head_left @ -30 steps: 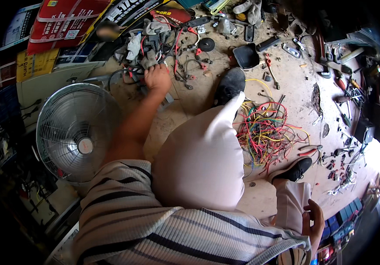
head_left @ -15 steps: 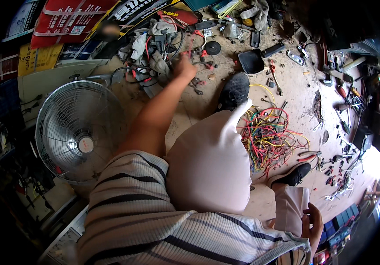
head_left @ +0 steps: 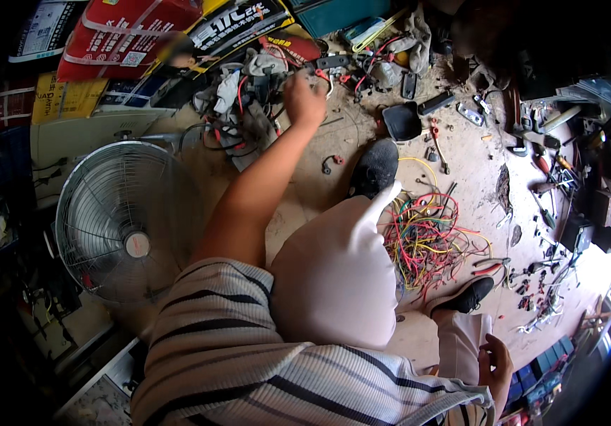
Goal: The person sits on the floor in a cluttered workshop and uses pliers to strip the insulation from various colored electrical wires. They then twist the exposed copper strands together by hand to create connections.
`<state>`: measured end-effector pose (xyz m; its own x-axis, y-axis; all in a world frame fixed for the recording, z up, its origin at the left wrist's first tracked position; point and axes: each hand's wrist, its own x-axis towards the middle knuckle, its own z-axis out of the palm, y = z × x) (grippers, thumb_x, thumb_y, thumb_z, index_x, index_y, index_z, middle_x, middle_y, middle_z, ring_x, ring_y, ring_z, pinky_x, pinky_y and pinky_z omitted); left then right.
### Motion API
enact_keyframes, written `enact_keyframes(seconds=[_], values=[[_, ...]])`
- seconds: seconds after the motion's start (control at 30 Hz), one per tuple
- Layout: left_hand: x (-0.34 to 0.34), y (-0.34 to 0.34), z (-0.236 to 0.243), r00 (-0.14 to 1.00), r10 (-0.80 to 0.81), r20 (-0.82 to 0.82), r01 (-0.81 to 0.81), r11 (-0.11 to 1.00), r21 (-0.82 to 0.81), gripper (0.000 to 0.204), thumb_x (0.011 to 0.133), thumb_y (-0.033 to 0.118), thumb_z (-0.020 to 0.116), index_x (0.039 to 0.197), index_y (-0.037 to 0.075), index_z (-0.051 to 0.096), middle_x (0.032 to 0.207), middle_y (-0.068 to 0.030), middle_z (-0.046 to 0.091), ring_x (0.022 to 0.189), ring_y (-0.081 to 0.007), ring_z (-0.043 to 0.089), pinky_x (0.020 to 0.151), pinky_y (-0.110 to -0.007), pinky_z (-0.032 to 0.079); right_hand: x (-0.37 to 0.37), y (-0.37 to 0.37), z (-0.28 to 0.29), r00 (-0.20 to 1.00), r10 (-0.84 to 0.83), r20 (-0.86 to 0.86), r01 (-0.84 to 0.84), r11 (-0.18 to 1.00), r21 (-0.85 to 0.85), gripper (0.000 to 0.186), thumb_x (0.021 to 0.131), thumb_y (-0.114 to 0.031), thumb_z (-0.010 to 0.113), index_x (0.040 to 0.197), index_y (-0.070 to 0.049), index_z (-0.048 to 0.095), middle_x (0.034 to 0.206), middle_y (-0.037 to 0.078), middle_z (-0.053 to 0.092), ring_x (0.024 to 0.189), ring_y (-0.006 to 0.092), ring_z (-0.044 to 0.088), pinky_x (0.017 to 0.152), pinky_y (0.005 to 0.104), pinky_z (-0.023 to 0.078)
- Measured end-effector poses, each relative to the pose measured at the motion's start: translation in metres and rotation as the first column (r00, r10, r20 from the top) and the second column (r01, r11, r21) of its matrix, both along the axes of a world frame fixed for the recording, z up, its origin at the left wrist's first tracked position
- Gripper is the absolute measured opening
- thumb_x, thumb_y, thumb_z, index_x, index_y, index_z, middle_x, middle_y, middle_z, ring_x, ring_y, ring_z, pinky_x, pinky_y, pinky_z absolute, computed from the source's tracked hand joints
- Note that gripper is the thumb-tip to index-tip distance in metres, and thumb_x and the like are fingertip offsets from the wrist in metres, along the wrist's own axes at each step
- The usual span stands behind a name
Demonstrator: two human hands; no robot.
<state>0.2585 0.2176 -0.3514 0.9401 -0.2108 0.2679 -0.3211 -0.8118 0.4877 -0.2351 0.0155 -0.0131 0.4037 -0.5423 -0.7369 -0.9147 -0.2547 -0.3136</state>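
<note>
My left hand reaches over the far edge of the littered floor, beside a heap of grey rags and black and red cables. Its fingers are bent and partly hidden, so whether they hold anything is unclear. Right of it, a short lead with red ends lies on the floor. A small lead with dark and red ends is nearer me, left of my black shoe. My right hand hangs beside my lower right leg, loosely curved, fingers apart and holding nothing.
A round metal fan stands close to my left arm. Red cartons are stacked at far left. Between my feet spreads a tangle of coloured wires. A black tray, red-handled pliers and scattered tools lie to the right.
My left hand has moved slightly up and right. A black disc and small pieces near it no longer show there; the small red-ended lead now lies nearer me. My right hand stays put.
</note>
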Motion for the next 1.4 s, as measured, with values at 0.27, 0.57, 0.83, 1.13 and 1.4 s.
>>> enact_keyframes(seconds=[0.27, 0.57, 0.83, 1.13, 1.4], values=[[-0.011, 0.077, 0.036, 0.828, 0.513, -0.227, -0.313, 0.758, 0.572, 0.094, 0.066, 0.049, 0.075, 0.138, 0.012, 0.028, 0.139, -0.0166, 0.032, 0.124, -0.0328, 0.036, 0.098, -0.049, 0.033, -0.01, -0.001, -0.004, 0.999, -0.006, 0.048, 0.006, 1.0, -0.003, 0.028, 0.083, -0.001, 0.054, 0.11, 0.002, 0.057, 0.082, 0.008, 0.061, 0.066, 0.0112, 0.055, 0.06, 0.0249, 0.045], [-0.007, 0.099, 0.023, 0.829, 0.45, -0.331, -0.177, 0.774, 0.608, 0.087, 0.068, 0.037, 0.077, 0.139, 0.017, 0.031, 0.134, -0.0148, 0.036, 0.125, -0.0332, 0.034, 0.1, -0.047, 0.032, -0.001, 0.003, 0.002, 0.999, -0.003, 0.051, 0.005, 0.999, -0.036, 0.027, 0.083, -0.001, 0.054, 0.11, 0.002, 0.058, 0.083, 0.008, 0.062, 0.068, 0.0125, 0.057, 0.062, 0.026, 0.046], [-0.019, 0.06, 0.024, 0.938, 0.335, -0.09, -0.272, 0.87, 0.41, 0.07, 0.073, 0.036, 0.07, 0.132, 0.015, 0.039, 0.138, -0.0119, 0.033, 0.126, -0.0314, 0.033, 0.1, -0.05, 0.029, 0.004, 0.004, 0.002, 0.999, -0.051, 0.012, 0.051, 0.999, -0.015, 0.028, 0.083, -0.002, 0.054, 0.111, 0.002, 0.058, 0.084, 0.009, 0.062, 0.069, 0.013, 0.058, 0.064, 0.0263, 0.047], [0.027, 0.025, 0.019, 0.949, 0.049, -0.31, 0.144, 0.811, 0.567, 0.033, 0.081, 0.023, 0.061, 0.11, 0.008, 0.06, 0.103, -0.0126, 0.062, 0.098, -0.0306, 0.058, 0.085, -0.045, 0.042, 0.005, 0.002, 0.003, 0.999, -0.04, 0.015, 0.041, 0.999, -0.022, 0.03, 0.082, -0.002, 0.055, 0.112, 0.002, 0.057, 0.084, 0.009, 0.062, 0.07, 0.0139, 0.058, 0.065, 0.0263, 0.047], [0.004, 0.002, 0.021, 0.968, -0.251, -0.025, 0.25, 0.968, -0.023, 0.059, 0.076, 0.026, 0.071, 0.125, 0.003, 0.047, 0.127, -0.02, 0.044, 0.119, -0.0376, 0.041, 0.101, -0.043, 0.034, -0.015, -0.003, -0.008, 1.0, -0.01, -0.013, 0.01, 1.0, -0.01, 0.03, 0.085, -0.005, 0.053, 0.113, -0.001, 0.057, 0.083, 0.009, 0.061, 0.07, 0.0143, 0.057, 0.064, 0.0276, 0.048]])
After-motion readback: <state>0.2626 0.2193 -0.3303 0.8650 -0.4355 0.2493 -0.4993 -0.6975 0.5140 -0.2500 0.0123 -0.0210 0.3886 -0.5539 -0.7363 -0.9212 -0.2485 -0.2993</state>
